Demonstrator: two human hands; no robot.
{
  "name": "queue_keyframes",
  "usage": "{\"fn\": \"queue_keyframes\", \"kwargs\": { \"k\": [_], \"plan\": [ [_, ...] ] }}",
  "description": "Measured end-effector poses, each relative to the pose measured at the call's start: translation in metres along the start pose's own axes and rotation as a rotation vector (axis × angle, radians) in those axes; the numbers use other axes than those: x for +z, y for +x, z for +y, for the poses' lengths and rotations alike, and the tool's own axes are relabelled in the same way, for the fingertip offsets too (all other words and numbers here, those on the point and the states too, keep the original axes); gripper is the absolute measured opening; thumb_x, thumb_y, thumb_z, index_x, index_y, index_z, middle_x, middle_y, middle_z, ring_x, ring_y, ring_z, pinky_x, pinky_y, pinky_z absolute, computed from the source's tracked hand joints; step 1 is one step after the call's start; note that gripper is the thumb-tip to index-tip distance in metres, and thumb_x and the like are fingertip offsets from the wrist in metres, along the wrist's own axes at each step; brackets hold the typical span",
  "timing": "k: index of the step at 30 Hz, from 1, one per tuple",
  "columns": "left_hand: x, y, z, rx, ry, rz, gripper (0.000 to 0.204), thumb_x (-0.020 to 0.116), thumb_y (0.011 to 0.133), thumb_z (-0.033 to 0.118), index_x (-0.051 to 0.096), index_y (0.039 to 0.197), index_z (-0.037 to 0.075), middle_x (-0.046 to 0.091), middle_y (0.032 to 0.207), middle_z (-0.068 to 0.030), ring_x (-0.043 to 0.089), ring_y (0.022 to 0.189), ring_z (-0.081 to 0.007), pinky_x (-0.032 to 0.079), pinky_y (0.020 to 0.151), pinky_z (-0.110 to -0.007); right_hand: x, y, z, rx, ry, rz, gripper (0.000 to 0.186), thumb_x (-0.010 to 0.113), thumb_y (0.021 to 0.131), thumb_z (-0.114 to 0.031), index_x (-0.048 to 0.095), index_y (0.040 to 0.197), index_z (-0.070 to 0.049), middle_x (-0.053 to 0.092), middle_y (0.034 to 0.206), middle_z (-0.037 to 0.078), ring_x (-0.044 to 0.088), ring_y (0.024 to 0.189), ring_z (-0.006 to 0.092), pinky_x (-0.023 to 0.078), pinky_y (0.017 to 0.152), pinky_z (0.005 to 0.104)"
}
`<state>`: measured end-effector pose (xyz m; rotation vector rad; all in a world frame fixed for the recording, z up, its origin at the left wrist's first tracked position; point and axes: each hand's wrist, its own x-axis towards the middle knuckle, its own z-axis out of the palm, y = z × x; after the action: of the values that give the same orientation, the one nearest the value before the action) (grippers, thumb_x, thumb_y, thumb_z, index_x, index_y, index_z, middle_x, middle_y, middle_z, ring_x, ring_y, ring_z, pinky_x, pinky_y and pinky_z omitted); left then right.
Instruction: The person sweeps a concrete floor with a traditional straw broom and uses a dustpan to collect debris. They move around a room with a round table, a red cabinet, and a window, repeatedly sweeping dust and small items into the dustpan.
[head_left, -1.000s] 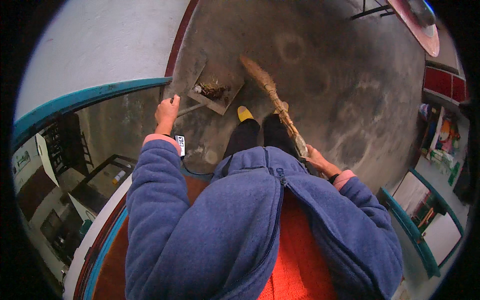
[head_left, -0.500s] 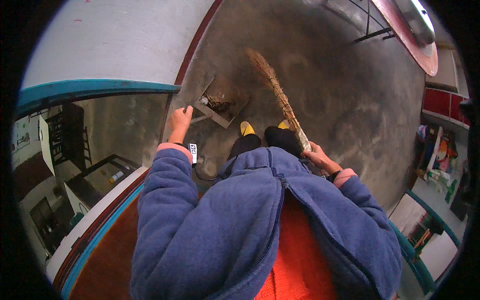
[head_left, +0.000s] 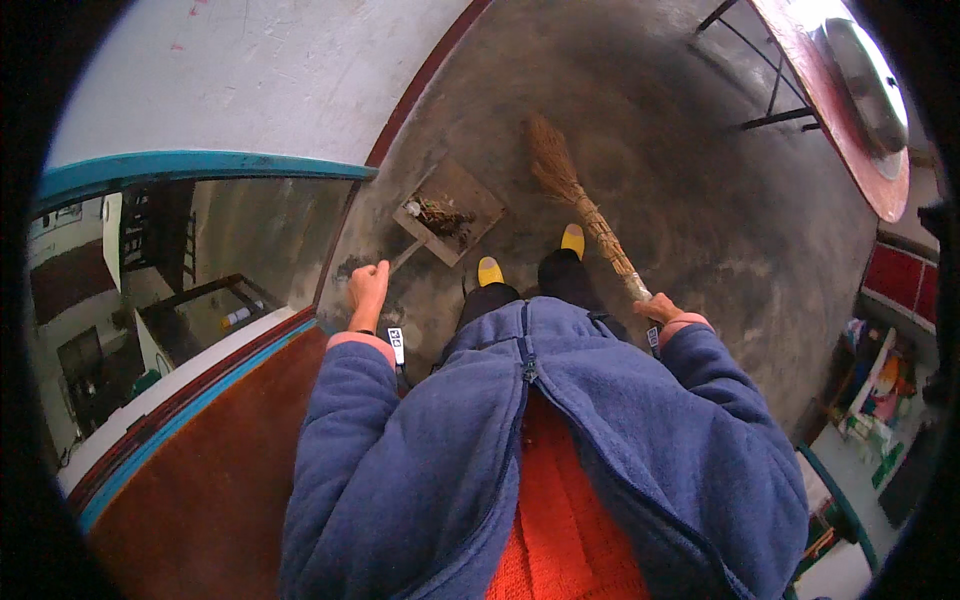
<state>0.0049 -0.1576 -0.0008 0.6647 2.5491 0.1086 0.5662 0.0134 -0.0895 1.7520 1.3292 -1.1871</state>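
My left hand (head_left: 366, 290) is closed around the handle of a flat dustpan (head_left: 450, 210), which rests on the grey concrete floor with a small heap of dirt and debris in it. My right hand (head_left: 657, 309) grips the bound handle of a straw broom (head_left: 575, 205); its bristle head points away from me, to the right of the dustpan and apart from it. My feet in yellow shoes (head_left: 490, 270) stand just behind the pan. I wear a blue fleece jacket over an orange top.
A white wall with a dark red base stripe (head_left: 425, 80) runs along the left. A blue-framed doorway (head_left: 200, 165) opens onto a darker room. A red round table (head_left: 845, 130) stands at the upper right, and coloured clutter (head_left: 880, 390) lies at the right.
The view has shifted, so dustpan and broom sit lower in the picture. Both hands keep their grips; the broom head has stayed beside the pan.
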Motion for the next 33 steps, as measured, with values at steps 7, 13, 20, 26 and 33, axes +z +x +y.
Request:
{"fn": "queue_keyframes", "kwargs": {
  "k": [7,13,20,26,33],
  "plan": [
    [0.025,-0.065,-0.009,-0.196,-0.099,0.324,0.049,0.053,0.077,0.045,0.064,0.075,-0.002,0.062,0.073,-0.0227,0.059,0.071,-0.0407,0.045,0.066,-0.046,-0.117,0.034,0.038,-0.114,-0.211,0.217,0.048,0.065,0.066,-0.039,0.066,0.095,0.000,0.066,0.092,0.020,0.064,0.089,0.0331,0.049,0.078,0.0403],
    [0.032,-0.119,-0.032,-0.598,-0.477,0.451,0.044,0.055,0.080,0.040,0.061,0.061,0.001,0.059,0.059,-0.0106,0.055,0.056,-0.0247,0.042,0.056,-0.039,-0.170,0.030,0.032,-0.279,-0.329,0.237,0.057,0.062,0.073,-0.053,0.064,0.097,-0.001,0.063,0.097,0.021,0.060,0.095,0.0359,0.047,0.081,0.0428],
    [0.043,-0.170,-0.041,-0.992,-0.865,0.537,0.041,0.057,0.080,0.040,0.050,0.056,0.008,0.049,0.052,-0.0017,0.044,0.044,-0.0137,0.032,0.040,-0.029,-0.182,0.038,-0.058,-0.444,-0.617,0.090,0.067,0.054,0.077,-0.061,0.063,0.098,0.002,0.063,0.098,0.022,0.060,0.095,0.0354,0.048,0.081,0.0421],
    [0.065,-0.180,-0.031,-1.127,-1.053,0.461,0.044,0.057,0.082,0.044,0.047,0.057,0.009,0.044,0.049,-0.0018,0.040,0.042,-0.0140,0.033,0.039,-0.028,-0.158,0.074,-0.151,-0.639,-0.901,0.090,0.064,0.054,0.078,-0.062,0.066,0.094,-0.001,0.066,0.092,0.017,0.064,0.088,0.0329,0.049,0.077,0.0427],
    [0.050,-0.175,-0.001,-1.184,-1.136,0.491,0.051,0.054,0.085,0.052,0.044,0.057,0.010,0.042,0.049,-0.0024,0.039,0.042,-0.0149,0.034,0.039,-0.029,-0.265,0.108,-0.217,-0.458,-1.002,0.229,0.063,0.052,0.079,-0.062,0.067,0.097,-0.004,0.067,0.095,0.015,0.063,0.092,0.0303,0.050,0.079,0.0397]
  ]
}}
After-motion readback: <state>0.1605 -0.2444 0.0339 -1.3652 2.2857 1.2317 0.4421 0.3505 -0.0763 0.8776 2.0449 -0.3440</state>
